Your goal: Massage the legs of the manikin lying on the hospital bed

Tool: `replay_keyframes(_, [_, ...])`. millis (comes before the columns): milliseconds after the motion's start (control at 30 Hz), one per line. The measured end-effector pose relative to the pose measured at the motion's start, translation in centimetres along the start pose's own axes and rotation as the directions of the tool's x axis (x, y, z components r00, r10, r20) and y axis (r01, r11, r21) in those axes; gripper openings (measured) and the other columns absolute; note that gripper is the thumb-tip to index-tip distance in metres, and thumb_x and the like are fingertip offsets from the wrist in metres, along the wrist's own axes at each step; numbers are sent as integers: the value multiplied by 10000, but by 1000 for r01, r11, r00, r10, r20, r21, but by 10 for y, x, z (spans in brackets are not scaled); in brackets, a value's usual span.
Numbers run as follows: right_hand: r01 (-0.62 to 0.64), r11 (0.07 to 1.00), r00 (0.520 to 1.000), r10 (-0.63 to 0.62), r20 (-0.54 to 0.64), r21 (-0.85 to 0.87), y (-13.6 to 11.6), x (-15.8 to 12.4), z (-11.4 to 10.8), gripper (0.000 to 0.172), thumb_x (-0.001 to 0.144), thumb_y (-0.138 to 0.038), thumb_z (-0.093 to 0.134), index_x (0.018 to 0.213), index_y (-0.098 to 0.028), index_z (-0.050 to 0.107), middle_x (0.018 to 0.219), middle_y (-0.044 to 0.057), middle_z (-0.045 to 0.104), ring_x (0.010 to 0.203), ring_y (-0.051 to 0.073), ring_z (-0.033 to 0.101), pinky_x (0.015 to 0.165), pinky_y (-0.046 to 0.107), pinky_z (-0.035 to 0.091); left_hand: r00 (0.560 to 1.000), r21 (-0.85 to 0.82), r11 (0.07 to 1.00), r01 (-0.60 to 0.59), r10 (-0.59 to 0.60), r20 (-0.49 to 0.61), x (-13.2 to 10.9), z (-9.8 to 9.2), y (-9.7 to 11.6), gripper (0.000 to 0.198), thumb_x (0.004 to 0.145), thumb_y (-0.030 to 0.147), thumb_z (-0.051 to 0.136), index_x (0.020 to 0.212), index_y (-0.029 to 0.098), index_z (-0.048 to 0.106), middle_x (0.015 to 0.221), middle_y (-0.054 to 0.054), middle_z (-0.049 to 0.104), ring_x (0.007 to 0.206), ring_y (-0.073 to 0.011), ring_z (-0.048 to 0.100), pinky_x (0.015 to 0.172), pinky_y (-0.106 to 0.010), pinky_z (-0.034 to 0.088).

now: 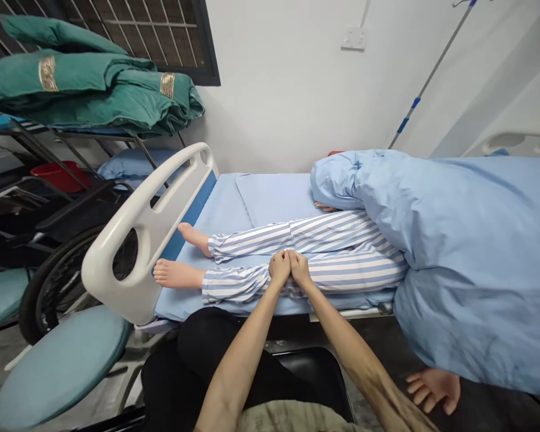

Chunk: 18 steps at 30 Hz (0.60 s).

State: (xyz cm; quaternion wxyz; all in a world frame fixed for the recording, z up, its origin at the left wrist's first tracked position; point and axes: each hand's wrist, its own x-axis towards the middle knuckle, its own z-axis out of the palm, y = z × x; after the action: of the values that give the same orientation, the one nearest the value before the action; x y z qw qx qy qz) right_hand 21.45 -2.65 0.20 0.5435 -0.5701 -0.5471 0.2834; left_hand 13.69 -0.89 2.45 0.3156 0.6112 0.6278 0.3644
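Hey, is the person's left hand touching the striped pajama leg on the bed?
Touching. The head view shows the left hand lying on the striped pajama leg, with no gap to the fabric, right beside the right hand.

The person's left hand [279, 268] and right hand [300, 269] are resting side by side on the shin of a doll's pajama leg [342, 273], their edges touching. The blue-and-white striped pajama leg is lying stretched out, its loose cuff gathering above a bare foot [179, 273] that is pointing away from the hands.
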Motion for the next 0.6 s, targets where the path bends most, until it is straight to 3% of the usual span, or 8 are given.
replay_keyframes(167, [-164,954,982,183,-53,251,5,6,-2,450,801,-565,402,567,-180,399,506,-11,401,527,101,337,514,252,289,998,-176,983,-57,56,-14,11,8,26,321,815,310,408,523,179,403,523,18,466,541,-95,408,545,-227,278])
replay_keyframes(300, [-292,856,947,322,3,426,6,7,-7,448,778,-545,455,551,-213,256,465,-56,232,443,68,219,439,245,203,995,-93,991,-94,91,-28,1,18,15,325,849,308,382,551,188,431,564,-2,521,567,-110,445,585,-237,296])
replay_keyframes(467, [-297,870,948,319,9,394,4,10,-8,470,770,-545,469,546,-216,219,475,-67,196,443,61,183,423,235,183,996,61,995,-82,83,-14,-5,20,0,307,858,267,382,597,194,526,682,-41,629,658,-137,523,641,-253,304])
replay_keyframes(600, [-317,881,945,326,37,352,2,14,-7,470,766,-533,495,541,-219,227,458,-70,204,439,60,194,426,243,182,992,6,995,-95,94,84,2,13,0,366,862,272,366,570,183,567,655,-37,635,647,-129,523,648,-241,317])
